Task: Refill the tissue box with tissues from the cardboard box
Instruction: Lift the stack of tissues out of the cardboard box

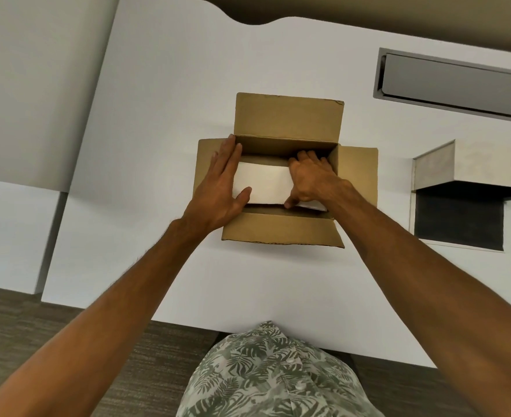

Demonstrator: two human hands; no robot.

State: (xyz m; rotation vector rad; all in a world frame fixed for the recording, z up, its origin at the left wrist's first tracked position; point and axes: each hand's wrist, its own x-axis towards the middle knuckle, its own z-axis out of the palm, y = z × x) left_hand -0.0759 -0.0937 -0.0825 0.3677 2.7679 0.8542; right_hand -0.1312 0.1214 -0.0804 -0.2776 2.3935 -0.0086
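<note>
Taking tissues [263, 185] from the cardboard box [278, 231].
Right hand [308, 180] fingers [306, 156] curl round them; left hand [216, 188] fingers [227, 158] lie straight alongside. Next: lift level, clearing the flaps [358, 176].

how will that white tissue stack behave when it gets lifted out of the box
Probably light: the tissue stack looks like paper. Likely floppy: its near right corner looks bent beside the right hand, so it may sag unless both ends are held.

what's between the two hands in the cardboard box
A white tissue stack, spanning from left hand to right hand, in the head view.
</note>
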